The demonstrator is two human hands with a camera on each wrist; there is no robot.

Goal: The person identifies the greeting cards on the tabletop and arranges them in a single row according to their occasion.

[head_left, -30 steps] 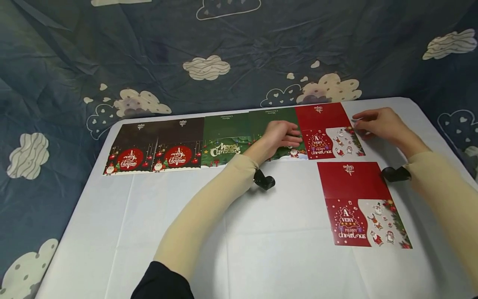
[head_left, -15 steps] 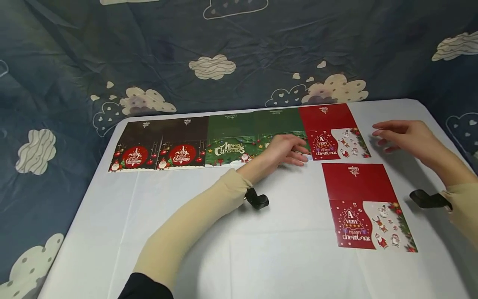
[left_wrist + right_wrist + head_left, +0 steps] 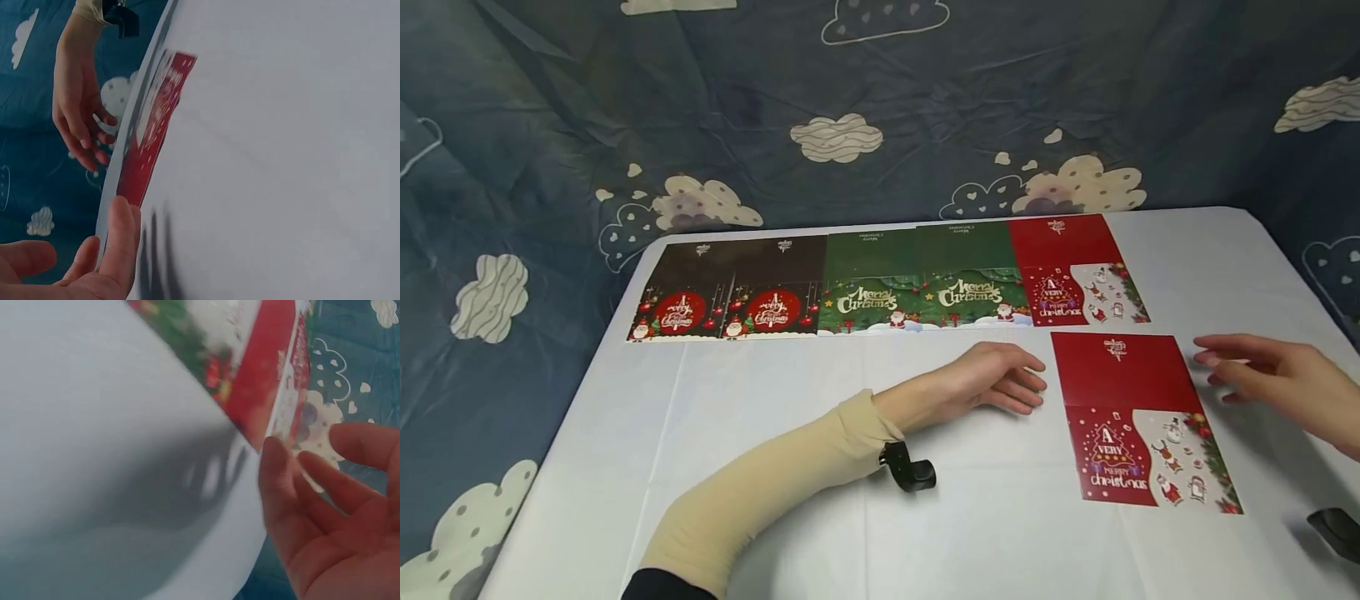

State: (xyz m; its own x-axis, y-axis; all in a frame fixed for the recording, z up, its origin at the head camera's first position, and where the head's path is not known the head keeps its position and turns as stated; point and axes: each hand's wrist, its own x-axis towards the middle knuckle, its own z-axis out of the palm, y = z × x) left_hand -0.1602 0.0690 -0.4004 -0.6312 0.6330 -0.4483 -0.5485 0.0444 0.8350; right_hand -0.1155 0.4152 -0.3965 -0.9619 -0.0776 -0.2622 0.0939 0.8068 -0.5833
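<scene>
A red Christmas card [image 3: 1123,371] lies unfolded, picture side up, in front of the back row. Just left of it hovers my left hand [image 3: 973,383], fingers loosely extended, holding nothing. On its other side is my right hand [image 3: 1285,379], also without anything in it, fingers relaxed and slightly bent. The left wrist view shows the left fingers [image 3: 122,244] with shadows on the cloth beside them and a red card [image 3: 153,125] beyond. In the right wrist view, the right hand [image 3: 350,525] overlaps the corner of the red card [image 3: 253,403].
Along the table's far edge runs a row of unfolded cards: two dark brown cards [image 3: 685,271], two green cards [image 3: 868,254] and a second red card [image 3: 1060,242]. They lie on a white tablecloth [image 3: 760,517]. Behind hangs a dark blue cloud-patterned cloth [image 3: 730,108].
Both hands have come away from the back row toward the front, the left past the green cards and the right from beside the back red card. The cards stay in place.
</scene>
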